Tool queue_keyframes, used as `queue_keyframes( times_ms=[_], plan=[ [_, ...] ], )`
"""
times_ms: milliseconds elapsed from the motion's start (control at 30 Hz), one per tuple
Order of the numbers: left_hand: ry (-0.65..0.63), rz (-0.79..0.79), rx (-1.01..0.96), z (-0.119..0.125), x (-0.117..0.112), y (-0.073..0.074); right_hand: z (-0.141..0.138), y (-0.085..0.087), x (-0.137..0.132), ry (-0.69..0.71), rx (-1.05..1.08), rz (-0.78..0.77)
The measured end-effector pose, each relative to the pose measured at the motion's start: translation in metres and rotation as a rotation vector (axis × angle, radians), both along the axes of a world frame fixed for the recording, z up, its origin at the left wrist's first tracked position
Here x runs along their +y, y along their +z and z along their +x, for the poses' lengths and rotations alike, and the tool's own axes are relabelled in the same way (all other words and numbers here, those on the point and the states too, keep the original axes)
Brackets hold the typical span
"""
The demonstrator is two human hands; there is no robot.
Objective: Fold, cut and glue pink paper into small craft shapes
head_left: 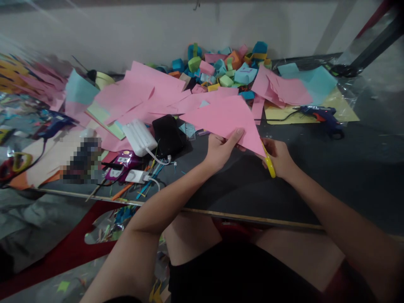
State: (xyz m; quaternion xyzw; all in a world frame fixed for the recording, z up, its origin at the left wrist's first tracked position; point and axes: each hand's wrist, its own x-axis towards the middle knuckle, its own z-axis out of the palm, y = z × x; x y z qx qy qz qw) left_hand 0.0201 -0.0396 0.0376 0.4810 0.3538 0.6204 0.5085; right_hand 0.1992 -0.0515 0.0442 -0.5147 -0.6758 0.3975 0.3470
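A pointed pink sheet of paper [225, 114] is held up over the dark tabletop. My left hand [221, 149] is closed on its lower edge, the thumb lying on top of the sheet. Around yellow-handled scissors [269, 163], my right hand [277, 155] is closed at the paper's right corner. The blades are mostly hidden by the sheet and fingers, so I cannot tell how far they are into the paper.
Pink sheets [126, 94] and folded colored paper pieces [217, 69] lie along the wall. A glue gun [325, 115] rests at right, another [57, 124] at left. A white power bank [139, 136] and a black phone-like device [167, 134] lie left of my hands.
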Motion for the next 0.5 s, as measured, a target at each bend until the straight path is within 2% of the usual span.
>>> queue_keyframes(
  times_ms=[167,300,500],
  plan=[
    [0.019,-0.027,0.034,0.0018,-0.0023,0.0025,-0.0021,0.0019,-0.0019,0.012,0.261,-0.182],
    [0.069,-0.034,0.031,0.0008,0.0003,0.0013,-0.0025,0.0044,-0.0045,-0.049,0.262,-0.273],
    [0.060,-0.038,0.011,0.0001,0.0027,0.0009,-0.0041,0.0072,-0.0048,-0.087,0.220,-0.271]
  ],
)
